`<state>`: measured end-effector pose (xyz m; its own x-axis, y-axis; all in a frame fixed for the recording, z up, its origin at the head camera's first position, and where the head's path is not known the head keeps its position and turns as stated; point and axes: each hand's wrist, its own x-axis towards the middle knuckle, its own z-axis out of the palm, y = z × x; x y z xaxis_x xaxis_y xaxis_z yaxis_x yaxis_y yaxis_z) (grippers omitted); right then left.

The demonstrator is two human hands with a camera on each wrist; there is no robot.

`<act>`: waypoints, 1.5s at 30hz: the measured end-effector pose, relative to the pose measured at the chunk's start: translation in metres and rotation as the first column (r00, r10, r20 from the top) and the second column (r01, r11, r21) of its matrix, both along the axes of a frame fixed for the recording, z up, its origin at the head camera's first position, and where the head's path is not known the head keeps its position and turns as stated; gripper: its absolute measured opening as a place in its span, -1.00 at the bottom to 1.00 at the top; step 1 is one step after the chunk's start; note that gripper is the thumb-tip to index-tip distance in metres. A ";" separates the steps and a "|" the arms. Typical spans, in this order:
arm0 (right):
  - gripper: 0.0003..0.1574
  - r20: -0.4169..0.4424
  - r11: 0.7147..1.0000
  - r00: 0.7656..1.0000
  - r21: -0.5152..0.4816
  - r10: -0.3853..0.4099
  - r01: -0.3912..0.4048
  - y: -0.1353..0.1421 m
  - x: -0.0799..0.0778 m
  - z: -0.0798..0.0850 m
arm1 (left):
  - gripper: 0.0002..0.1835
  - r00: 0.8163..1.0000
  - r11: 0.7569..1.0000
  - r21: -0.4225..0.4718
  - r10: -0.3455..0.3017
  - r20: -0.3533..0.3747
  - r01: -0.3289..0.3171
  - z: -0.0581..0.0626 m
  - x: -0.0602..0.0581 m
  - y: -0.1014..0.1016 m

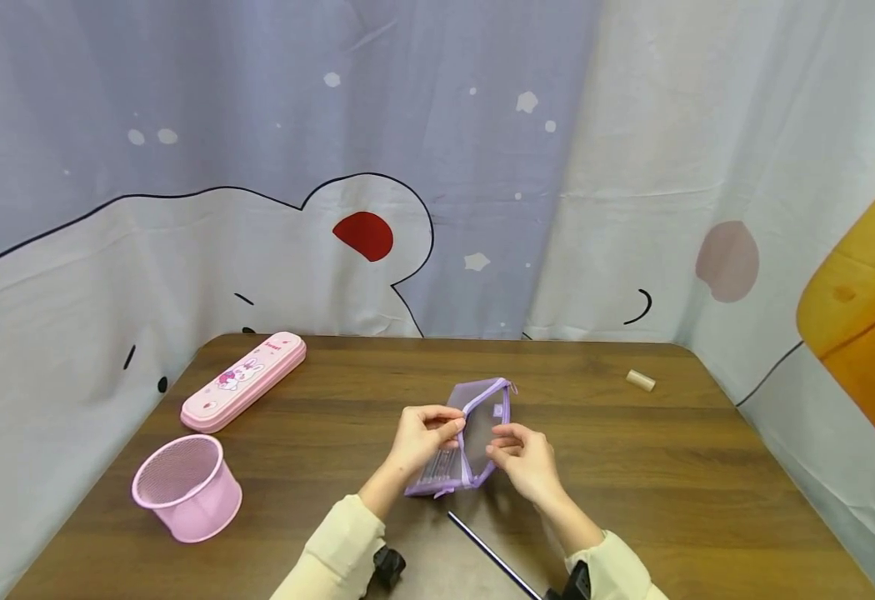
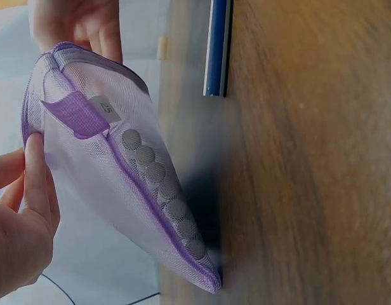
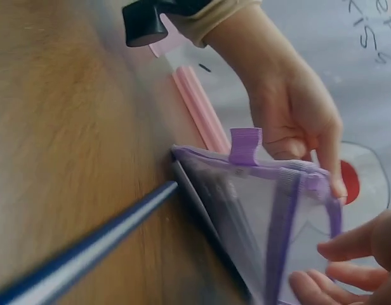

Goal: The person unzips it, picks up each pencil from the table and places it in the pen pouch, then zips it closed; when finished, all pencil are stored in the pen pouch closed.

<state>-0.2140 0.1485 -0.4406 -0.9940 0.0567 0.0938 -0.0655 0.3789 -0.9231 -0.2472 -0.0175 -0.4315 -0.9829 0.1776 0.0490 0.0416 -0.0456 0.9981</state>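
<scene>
A purple mesh zip pouch stands with its top spread apart over the table. Several slender round-ended sticks show through its mesh. My left hand pinches the zipper edge on the left side between thumb and fingers. At the opposite edge is my right hand, its fingers loosely bent at the opening; in the right wrist view its thumb and fingers stand apart. A slim dark blue and silver stick lies in front of the pouch.
A pink pencil case with a rabbit picture lies at the back left of the wooden table. Nearer stands a pink mesh pen cup. A small beige cylinder lies at the back right. A printed curtain hangs behind.
</scene>
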 end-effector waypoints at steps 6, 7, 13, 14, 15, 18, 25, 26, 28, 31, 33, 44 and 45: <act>-0.69 0.009 0.890 0.939 0.315 0.344 -0.329 0.031 0.028 0.013 | -0.76 1.000 1.000 -0.019 0.008 -0.014 -0.009 0.000 -0.001 -0.002; -0.69 0.023 0.845 0.912 0.368 0.409 -0.388 0.035 0.035 0.014 | -0.76 1.000 1.000 -0.021 0.009 -0.014 -0.009 0.000 -0.002 -0.003; -0.65 0.062 0.572 0.777 0.641 0.627 -0.512 0.045 0.079 0.000 | -0.75 1.000 1.000 -0.031 -0.006 -0.020 0.006 0.000 -0.004 -0.007; -0.65 0.047 0.536 0.764 0.685 0.644 -0.494 0.046 0.084 -0.004 | -0.75 1.000 0.999 -0.032 -0.008 -0.022 0.007 0.000 -0.004 -0.007; -0.66 0.030 0.509 0.752 0.718 0.658 -0.475 0.046 0.087 -0.008 | -0.75 1.000 0.999 -0.034 -0.009 -0.024 0.008 0.000 -0.004 -0.008; -0.70 -0.044 0.493 0.719 0.757 0.694 -0.429 0.047 0.092 -0.020 | -0.76 1.000 0.999 -0.038 -0.002 -0.027 0.001 0.001 -0.005 -0.009; -0.70 -0.124 0.525 0.695 0.750 0.708 -0.402 0.047 0.096 -0.027 | -0.77 1.000 0.997 -0.078 -0.002 -0.028 0.000 0.001 -0.005 -0.011; -0.72 -0.112 0.529 0.705 0.744 0.701 -0.408 0.047 0.097 -0.027 | -0.77 1.000 0.996 -0.087 -0.003 -0.029 0.000 0.001 -0.005 -0.011; -0.73 -0.070 0.533 0.728 0.730 0.682 -0.429 0.045 0.099 -0.024 | -0.78 0.999 0.995 -0.101 -0.007 -0.033 0.004 0.001 -0.005 -0.011; -0.66 0.015 0.553 0.759 0.677 0.651 -0.487 0.045 0.101 -0.019 | -0.79 0.999 0.993 -0.118 -0.010 -0.043 0.005 0.007 -0.001 -0.012; -0.58 0.069 0.576 0.766 0.617 0.639 -0.537 0.046 0.100 -0.015 | -0.79 0.999 0.992 -0.125 -0.012 -0.050 0.005 0.011 0.003 -0.012; -0.44 -0.092 0.598 0.592 0.058 0.801 -0.799 0.069 0.082 0.004 | -0.79 0.999 0.991 -0.133 0.017 -0.050 -0.024 0.021 0.007 -0.014; -0.45 -0.096 0.614 0.610 0.017 0.787 -0.789 0.071 0.081 0.006 | -0.78 0.999 0.991 -0.133 0.016 -0.046 -0.022 0.020 0.006 -0.015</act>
